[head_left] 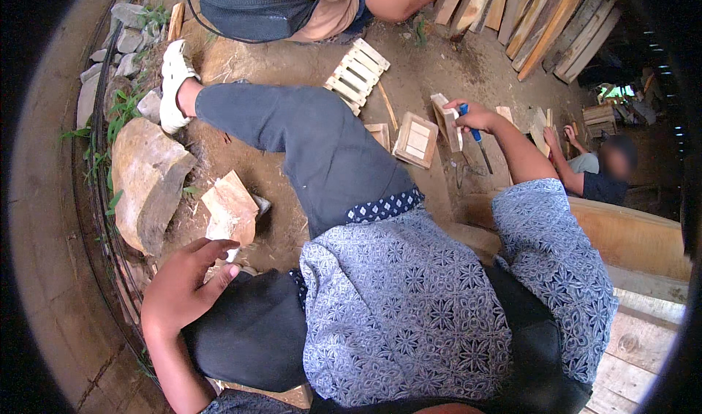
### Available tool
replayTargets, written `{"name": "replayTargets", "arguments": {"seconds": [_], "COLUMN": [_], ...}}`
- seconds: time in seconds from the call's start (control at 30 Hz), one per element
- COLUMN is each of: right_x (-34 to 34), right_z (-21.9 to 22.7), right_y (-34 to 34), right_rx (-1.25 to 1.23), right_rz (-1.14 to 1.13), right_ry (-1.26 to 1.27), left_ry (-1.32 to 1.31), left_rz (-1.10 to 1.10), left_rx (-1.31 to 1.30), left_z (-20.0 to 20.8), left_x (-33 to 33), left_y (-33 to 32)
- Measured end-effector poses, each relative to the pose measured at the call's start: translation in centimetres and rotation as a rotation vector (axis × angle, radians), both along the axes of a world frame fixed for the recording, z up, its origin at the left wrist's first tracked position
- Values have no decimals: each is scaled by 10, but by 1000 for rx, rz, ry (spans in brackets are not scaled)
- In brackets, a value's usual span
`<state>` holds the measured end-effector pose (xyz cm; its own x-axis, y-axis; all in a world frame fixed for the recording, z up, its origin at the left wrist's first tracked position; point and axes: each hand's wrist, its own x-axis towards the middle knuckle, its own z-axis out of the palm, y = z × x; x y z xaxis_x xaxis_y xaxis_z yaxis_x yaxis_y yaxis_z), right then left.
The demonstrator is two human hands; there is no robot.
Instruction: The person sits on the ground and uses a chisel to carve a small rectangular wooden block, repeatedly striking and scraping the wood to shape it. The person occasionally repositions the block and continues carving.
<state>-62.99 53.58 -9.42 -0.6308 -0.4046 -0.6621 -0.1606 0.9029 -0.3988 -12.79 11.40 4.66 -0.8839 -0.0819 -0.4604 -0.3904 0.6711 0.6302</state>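
Observation:
My right hand [475,118] is closed round a blue-handled tool [477,134] with a slim metal shaft pointing down; it could be a screwdriver or a chisel. The same hand grips a small wooden box-like piece [447,125], tilted on edge. Just left of it on the ground lies a square framed wooden piece [417,140], with another wooden piece [379,134] partly hidden behind my leg. Above my thigh at the lower left, my left hand [186,279] hangs with loosely bent fingers apart and nothing visible in it. Near its fingertips stands a pale chopped wood block [231,208].
A slatted wooden piece [357,75] lies beyond my knee. A large rock [148,183] sits at left beside a wall. Planks [545,26] lean at the upper right. One person [292,8] sits ahead; another person [607,172] works at right beside a log [636,235].

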Motion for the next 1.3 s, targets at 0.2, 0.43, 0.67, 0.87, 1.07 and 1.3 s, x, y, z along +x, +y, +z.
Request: {"name": "replayTargets", "arguments": {"seconds": [0.2,0.43,0.67,0.87,1.07,1.3], "right_x": [-17,-9,14,32,62,73], "right_z": [-8,-7,31,-6,-77,-166], "right_y": [42,76,126,98,144,156], "right_rx": [-209,-391,-233,26,92,178], "right_rz": [-274,-706,-762,-515,-713,-578], "right_ry": [-35,-129,-372,-638,-432,-203], "left_ry": [55,12,26,31,-22,10], "left_rz": [-41,-12,-46,-31,-1,-12], "left_rx": [42,36,55,66,35,60], "left_z": [-2,10,4,-6,5,7], "left_x": [-1,7,1,10,3,2], "left_y": [2,3,3,-4,7,6]}}
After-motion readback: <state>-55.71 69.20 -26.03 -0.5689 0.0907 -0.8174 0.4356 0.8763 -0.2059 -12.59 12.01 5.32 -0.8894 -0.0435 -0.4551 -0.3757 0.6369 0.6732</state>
